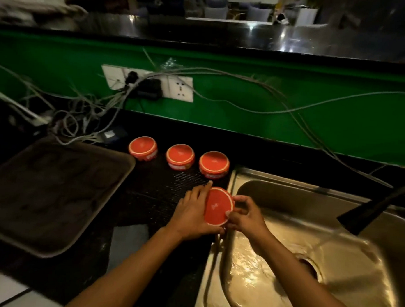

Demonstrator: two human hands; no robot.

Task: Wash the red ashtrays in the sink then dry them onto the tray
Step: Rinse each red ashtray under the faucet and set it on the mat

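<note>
I hold one red ashtray (pixel 217 207) with both hands at the left rim of the steel sink (pixel 254 179), its flat red face tilted toward me. My left hand (pixel 191 213) grips its left and lower edge, while my right hand (pixel 246 216) pinches its right edge. Three more red ashtrays (pixel 180 155) stand in a row on the black counter behind, face down. A dark metal tray (pixel 49 192) lies to the left. Water runs from the black tap (pixel 370 209) into the sink basin.
A green wall panel with a white socket strip (pixel 149 82) and tangled cables runs behind the counter. More cables and a plug lie on the counter above the tray. A grey cloth (pixel 128 243) lies on the counter under my left forearm.
</note>
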